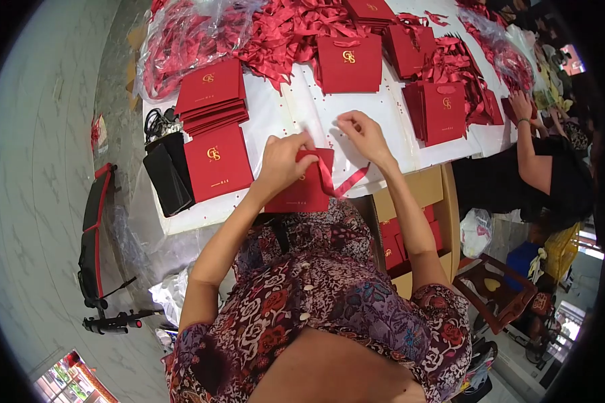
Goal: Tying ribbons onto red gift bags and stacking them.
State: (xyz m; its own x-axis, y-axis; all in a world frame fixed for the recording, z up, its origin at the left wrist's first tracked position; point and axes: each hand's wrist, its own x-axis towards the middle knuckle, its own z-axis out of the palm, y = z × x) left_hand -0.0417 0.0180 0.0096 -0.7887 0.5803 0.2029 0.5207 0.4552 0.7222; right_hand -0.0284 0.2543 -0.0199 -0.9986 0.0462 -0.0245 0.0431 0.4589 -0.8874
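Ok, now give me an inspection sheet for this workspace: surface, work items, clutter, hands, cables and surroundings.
Surface: white-covered table, small red bits scattered on it.
Work items: red paper bag in hand, red ribbon trailing from it; stacked red bags at left; ribbon heap at the far side.
Clutter: black flat item at the left edge; clear plastic bag behind.
Left hand: grips the bag's upper part.
Right hand: fingers curled, apart from the ribbon; grip unclear.
Cables: tangled black cords, type unclear.
Surroundings: cardboard box holding red bags; co-worker at right.
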